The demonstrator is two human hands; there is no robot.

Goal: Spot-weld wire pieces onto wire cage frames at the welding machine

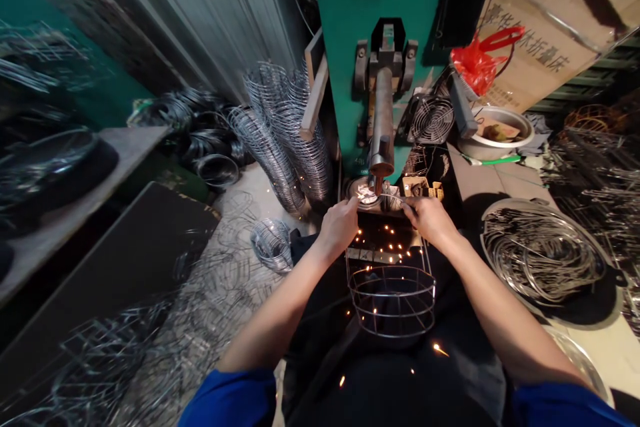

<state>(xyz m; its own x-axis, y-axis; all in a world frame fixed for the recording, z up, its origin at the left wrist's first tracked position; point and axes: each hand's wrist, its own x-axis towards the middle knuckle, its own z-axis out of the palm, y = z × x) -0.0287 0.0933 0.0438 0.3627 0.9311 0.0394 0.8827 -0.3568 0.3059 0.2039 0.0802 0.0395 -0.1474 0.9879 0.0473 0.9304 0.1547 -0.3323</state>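
Note:
Under the tip of a spot welder (383, 123), my left hand (340, 227) and my right hand (431, 219) are both closed, gripping a wire basket (393, 332) from either side. Its thin wire passes between my fingers at the welder's lower tip. The round ringed body of the basket hangs below my hands, over my lap. Bright orange sparks fly around it and downward. My fingers partly hide the wire ends, so the exact contact at the tip is hard to see.
Tall stacks of wire rings (280, 133) stand left of the green machine (335, 67). A pan of bent wires (545, 253) lies at right, below a white bowl (525, 137). A dark board (145, 260) and scattered wire pieces (200, 293) cover the left side.

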